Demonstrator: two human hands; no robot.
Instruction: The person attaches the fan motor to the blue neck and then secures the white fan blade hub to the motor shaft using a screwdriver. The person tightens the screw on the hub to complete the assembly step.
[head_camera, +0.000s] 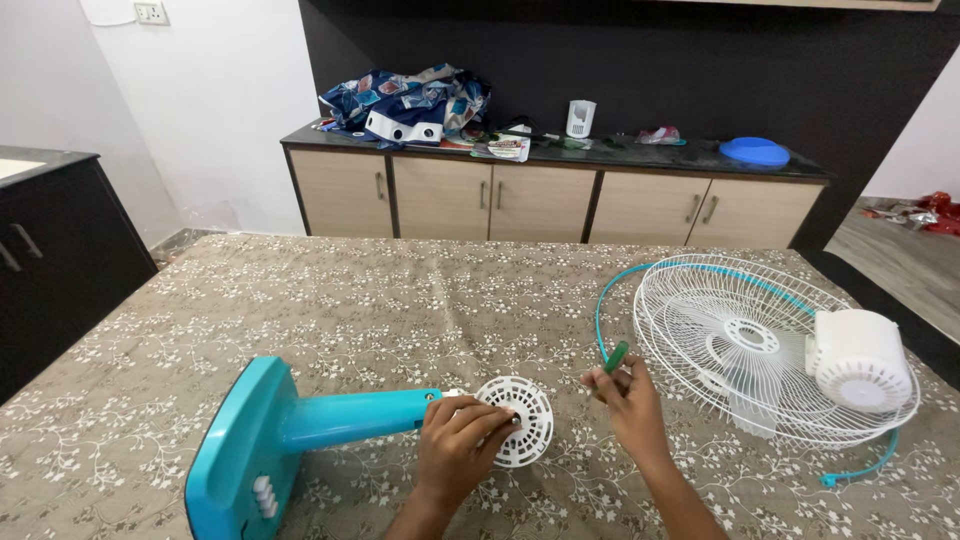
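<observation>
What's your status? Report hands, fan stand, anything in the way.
Left hand gripping white vented disc at the end of the teal stand. Right hand holding green-handled tool. Fan grille and motor lie apart at right.

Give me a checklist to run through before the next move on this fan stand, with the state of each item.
1. Left hand on white disc: ok.
2. Right hand gripping green tool: ok.
3. Tool tip on disc: not ok, apart.
4. Stand lying flat on table: ok.
5. Grille and motor away from the hands: ok.
6. Disc seated on stand end: cannot tell.
</observation>
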